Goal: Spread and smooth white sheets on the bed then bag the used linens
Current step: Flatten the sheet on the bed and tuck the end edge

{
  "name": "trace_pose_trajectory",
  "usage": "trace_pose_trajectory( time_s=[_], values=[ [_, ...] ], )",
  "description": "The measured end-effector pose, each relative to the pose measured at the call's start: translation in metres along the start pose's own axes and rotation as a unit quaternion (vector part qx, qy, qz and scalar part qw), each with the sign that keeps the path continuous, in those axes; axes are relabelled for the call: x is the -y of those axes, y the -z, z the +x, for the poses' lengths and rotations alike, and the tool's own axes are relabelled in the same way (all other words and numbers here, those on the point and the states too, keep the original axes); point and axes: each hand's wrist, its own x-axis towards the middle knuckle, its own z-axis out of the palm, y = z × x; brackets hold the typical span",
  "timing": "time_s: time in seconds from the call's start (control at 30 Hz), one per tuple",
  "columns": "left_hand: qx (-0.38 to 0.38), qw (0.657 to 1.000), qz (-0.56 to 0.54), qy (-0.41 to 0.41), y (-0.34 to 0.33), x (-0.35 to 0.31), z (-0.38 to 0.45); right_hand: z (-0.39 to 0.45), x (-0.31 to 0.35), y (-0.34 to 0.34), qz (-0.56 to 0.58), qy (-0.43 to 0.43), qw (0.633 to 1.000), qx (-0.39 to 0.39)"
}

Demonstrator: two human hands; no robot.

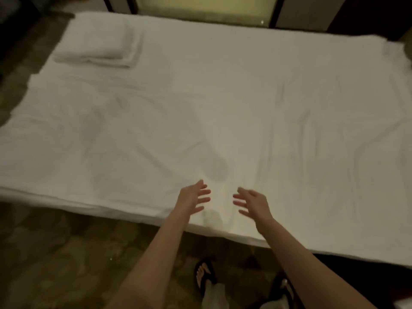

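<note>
Both hands are out in front of me over the near edge of the bed, palms facing each other with a gap between them. Left hand has the fingers spread and straight, holding nothing, and right hand is the same, loose and splayed. Can't really tell if they're touching the fabric or just hovering above it.

No writing or labels I can read anywhere.

Under them is the white sheet, covering pretty much the whole mattress, with soft creases fanning out on the right side and some shallower ones on the left. Far left corner has a folded white towel lying flat on top.

Floor is a dark patterned surface, and my feet in black flip-flops show at the bottom. Behind the bed is a pale yellowish panel with dark frames. Lighting is dim.
</note>
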Motion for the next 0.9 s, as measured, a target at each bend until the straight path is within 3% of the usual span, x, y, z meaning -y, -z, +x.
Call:
trace_pose_trajectory(
  time_s=[0.07,0.17,0.37,0.53,0.73,0.9],
  values=[
    [-0.020,0.993,0.095,-0.061,0.024,-0.038,-0.022,-0.020,0.055,-0.018,-0.137,0.099,0.986,0.012],
    [-0.056,0.953,0.260,-0.143,0.057,-0.083,-0.050,-0.051,0.123,-0.039,-0.306,0.229,0.924,0.021],
    [-0.117,0.873,0.442,-0.171,0.107,-0.159,-0.112,-0.101,0.218,-0.080,-0.499,0.372,0.783,-0.004],
    [-0.223,0.842,0.447,-0.205,0.158,-0.221,-0.161,-0.108,0.235,-0.119,-0.636,0.390,0.665,0.019],
    [-0.356,0.814,0.406,-0.215,0.237,-0.246,-0.210,-0.111,0.234,-0.184,-0.711,0.381,0.579,0.116],
    [-0.368,0.823,0.401,-0.160,0.303,-0.212,-0.199,-0.140,0.259,-0.254,-0.711,0.433,0.540,0.125]
  ],
)
